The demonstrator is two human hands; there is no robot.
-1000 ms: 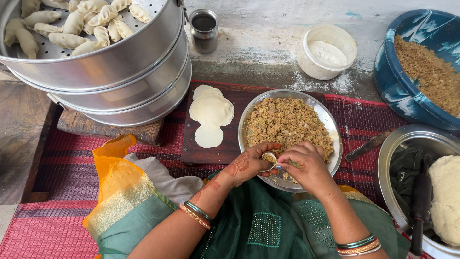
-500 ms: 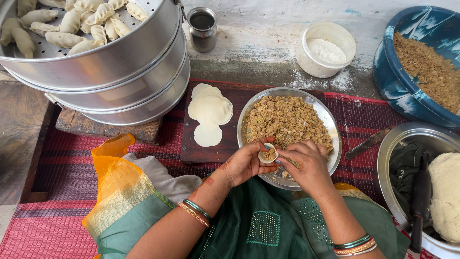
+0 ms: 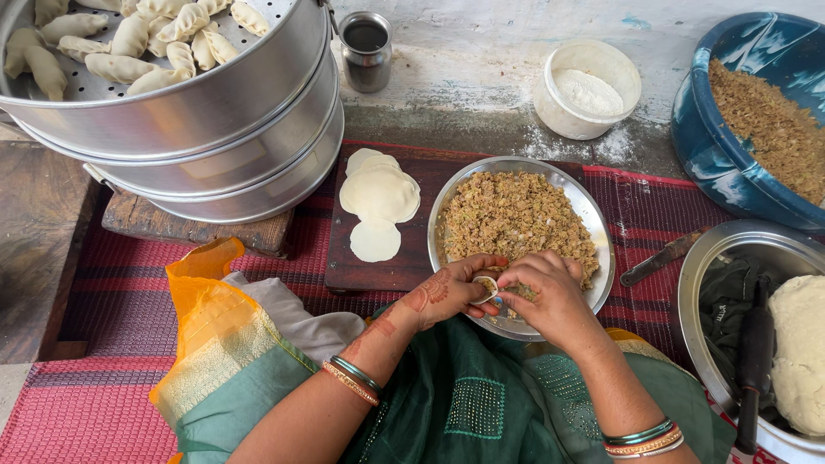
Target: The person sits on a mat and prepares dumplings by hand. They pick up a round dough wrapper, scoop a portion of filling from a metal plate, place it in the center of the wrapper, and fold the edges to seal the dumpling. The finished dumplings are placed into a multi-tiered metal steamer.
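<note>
Head view, lower centre: I see my left hand (image 3: 451, 295) and right hand (image 3: 550, 296) closed together on the small dumpling (image 3: 486, 286), over the near rim of the filling plate (image 3: 601, 225). Half a second ago it sat open and higher.

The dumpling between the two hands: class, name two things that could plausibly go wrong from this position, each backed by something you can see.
The dumpling is pinched by the left hand and right hand over the near rim of the filling plate; filling could squeeze out. That rim overhangs the lap, so leaning on it might tip the plate.
</note>
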